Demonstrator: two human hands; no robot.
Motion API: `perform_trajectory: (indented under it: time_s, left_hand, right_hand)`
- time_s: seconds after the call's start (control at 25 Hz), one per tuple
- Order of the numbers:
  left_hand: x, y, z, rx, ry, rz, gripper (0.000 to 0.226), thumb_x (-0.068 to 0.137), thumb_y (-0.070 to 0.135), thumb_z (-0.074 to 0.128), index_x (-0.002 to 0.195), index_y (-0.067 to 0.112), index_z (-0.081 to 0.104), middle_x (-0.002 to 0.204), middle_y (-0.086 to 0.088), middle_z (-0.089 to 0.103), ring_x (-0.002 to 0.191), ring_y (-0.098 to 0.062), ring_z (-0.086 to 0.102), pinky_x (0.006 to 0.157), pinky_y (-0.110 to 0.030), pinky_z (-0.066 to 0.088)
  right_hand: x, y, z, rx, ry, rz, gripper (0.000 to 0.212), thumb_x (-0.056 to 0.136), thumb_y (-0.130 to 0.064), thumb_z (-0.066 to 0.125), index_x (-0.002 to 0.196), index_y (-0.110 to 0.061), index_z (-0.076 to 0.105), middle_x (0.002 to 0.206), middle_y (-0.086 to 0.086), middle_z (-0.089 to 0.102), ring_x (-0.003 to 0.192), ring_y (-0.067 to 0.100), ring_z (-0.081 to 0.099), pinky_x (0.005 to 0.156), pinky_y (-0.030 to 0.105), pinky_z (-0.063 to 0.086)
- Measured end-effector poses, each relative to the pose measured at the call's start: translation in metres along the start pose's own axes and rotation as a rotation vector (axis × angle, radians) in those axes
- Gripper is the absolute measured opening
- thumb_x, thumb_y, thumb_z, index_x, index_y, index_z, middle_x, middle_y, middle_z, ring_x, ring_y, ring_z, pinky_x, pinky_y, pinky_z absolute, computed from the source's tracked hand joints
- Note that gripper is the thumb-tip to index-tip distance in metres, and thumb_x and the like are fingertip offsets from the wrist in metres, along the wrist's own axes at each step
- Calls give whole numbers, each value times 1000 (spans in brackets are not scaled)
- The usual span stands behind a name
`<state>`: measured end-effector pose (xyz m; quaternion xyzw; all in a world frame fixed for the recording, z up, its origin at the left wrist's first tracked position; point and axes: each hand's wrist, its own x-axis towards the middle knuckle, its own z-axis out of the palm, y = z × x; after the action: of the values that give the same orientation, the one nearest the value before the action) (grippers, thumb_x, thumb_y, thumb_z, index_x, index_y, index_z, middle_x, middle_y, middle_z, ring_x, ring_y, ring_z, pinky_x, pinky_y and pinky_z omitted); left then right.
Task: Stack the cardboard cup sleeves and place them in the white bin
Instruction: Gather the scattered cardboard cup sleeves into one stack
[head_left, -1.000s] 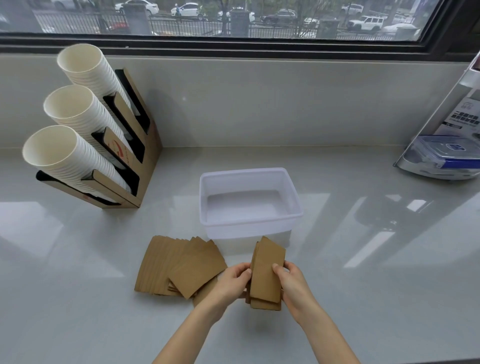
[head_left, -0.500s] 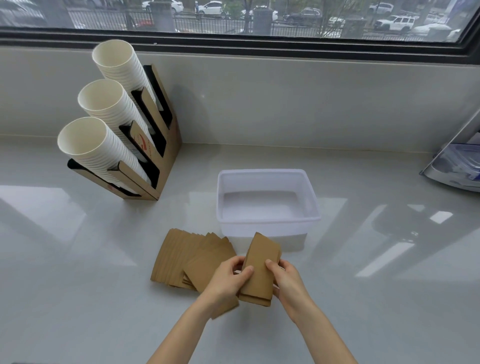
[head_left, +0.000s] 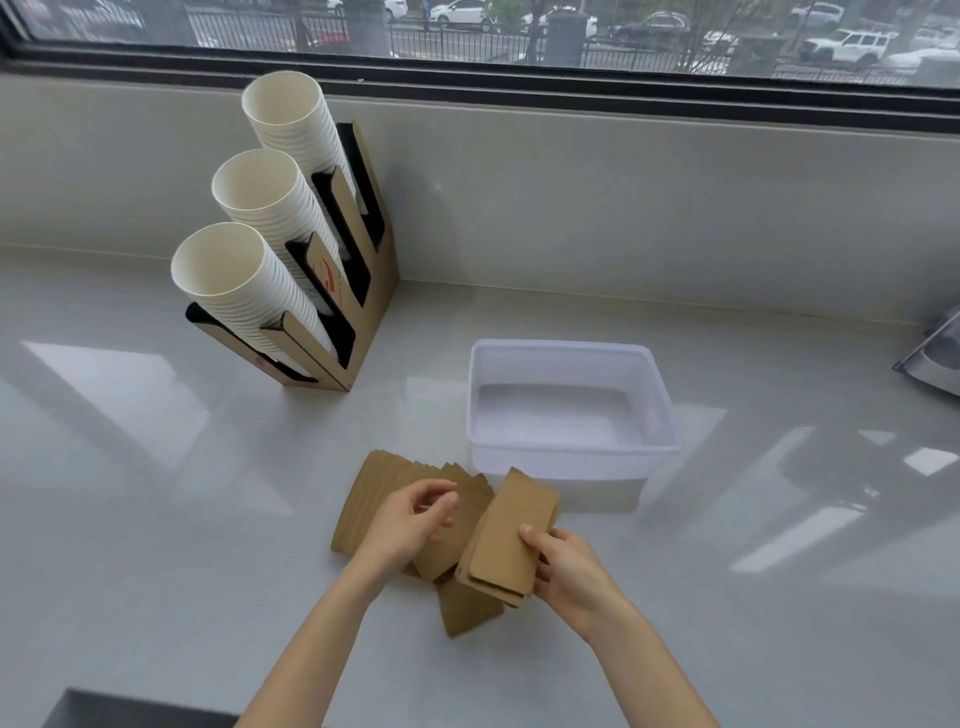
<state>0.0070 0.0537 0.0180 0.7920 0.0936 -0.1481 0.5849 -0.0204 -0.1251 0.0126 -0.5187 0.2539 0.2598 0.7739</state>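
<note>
item: my right hand pinches sleeve stack for stacking; left hand fingers loosely curled, empty, over loose sleeves.

1. Small stack of flat brown cardboard cup sleeves, tilted, its far end near the bin.
2. Fanned pile of matching brown sleeves, lying flat left of the stack.
3. White rectangular plastic bin, upright, nothing inside.

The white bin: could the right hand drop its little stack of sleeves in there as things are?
Probably yes. The right hand grips the stack of sleeves just in front of the white bin, which is open-topped and looks empty. Nothing stands between them; the left hand is off over the loose sleeves.
</note>
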Motion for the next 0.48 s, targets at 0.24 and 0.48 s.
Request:
perform_trajectory:
  time_s: [0.24,0.48]
  left_hand:
    - [10,-15,-35,170,316,-22,32,85,22,57,116,14,56,122,-11,56,107,-21,52,92,-33,43]
    - [21,-32,-44,369,246,-258,73,82,41,57,141,14,23,148,-18,25,134,-37,25,111,-48,27]
  right_hand:
    - [11,7,23,74,68,99,19,95,-7,43,113,-2,46,93,10,59,89,25,57,90,42,46]
    - [19,7,40,7,99,85,20,96,-10,41,115,-5,44,90,6,57,83,20,56,85,37,45]
